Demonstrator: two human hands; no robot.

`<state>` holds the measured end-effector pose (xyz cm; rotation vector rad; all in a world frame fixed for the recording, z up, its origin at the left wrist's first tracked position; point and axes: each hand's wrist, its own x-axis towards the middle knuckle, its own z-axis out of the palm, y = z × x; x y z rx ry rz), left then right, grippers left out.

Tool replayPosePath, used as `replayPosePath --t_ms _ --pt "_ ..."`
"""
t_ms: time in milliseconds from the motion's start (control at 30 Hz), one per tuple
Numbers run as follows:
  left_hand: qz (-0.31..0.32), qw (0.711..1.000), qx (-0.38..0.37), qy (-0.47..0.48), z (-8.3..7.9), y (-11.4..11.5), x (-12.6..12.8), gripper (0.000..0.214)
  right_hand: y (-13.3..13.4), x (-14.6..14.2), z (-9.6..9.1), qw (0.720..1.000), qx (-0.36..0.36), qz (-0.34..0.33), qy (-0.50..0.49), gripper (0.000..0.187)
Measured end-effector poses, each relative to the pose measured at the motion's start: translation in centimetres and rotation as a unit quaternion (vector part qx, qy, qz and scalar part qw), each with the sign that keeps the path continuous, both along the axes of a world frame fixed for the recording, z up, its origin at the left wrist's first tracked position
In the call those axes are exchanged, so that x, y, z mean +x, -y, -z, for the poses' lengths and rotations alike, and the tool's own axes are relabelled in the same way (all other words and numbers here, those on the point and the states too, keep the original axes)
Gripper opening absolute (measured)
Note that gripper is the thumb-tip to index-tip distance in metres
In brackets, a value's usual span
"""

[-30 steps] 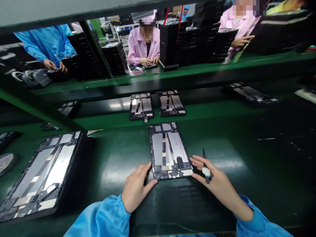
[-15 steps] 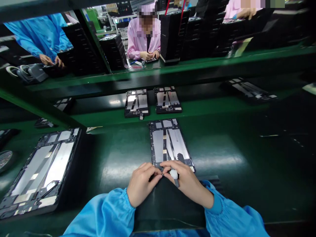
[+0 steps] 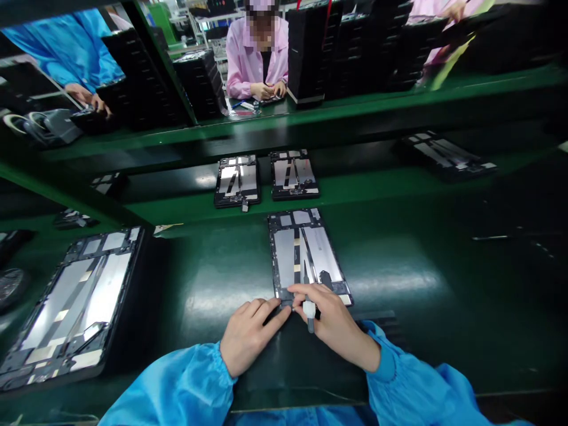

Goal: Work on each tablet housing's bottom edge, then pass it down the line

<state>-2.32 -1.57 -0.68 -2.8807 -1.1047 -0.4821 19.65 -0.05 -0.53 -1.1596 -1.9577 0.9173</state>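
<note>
In the head view an opened tablet (image 3: 323, 251) lies face down in front of me, showing silvery battery panels and dark flat cables. Curled at its near left corner, my left hand (image 3: 251, 331) has its index finger and thumb on the near edge. My right hand (image 3: 331, 319) is closed at the same edge, its thumb and index fingertips close to the left thumb. Held in its fingers are slim tweezers (image 3: 309, 309) with a white band and a dark tip pointing away over the tablet. Any small part between the fingertips is too small to make out.
To the left a larger-looking opened tablet (image 3: 75, 307) sits on a dark stack. Two more opened tablets (image 3: 237, 180) lie ahead, another (image 3: 448, 154) at far right. A green post (image 3: 66, 183) slants at left. Behind the raised shelf (image 3: 266, 127), co-workers sit among black stacks (image 3: 313, 53).
My left index finger and thumb have parted slightly and settled on the tablet's near edge. In my right hand the tweezers have turned more upright, their tip now showing over the tablet. The view has shifted slightly.
</note>
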Motion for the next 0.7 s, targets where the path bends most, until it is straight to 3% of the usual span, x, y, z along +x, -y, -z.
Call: replayPosePath --t_ms 467,700 --pt "0.031 0.999 0.017 0.011 -0.04 -0.43 -0.59 0.03 0.0 0.19 0.05 1.0 -0.016 0.0 -0.002 0.039" --pt "0.035 0.999 0.013 -0.021 -0.29 -0.71 0.04 0.04 0.05 0.56 -0.49 1.0 -0.023 -0.009 0.006 0.043"
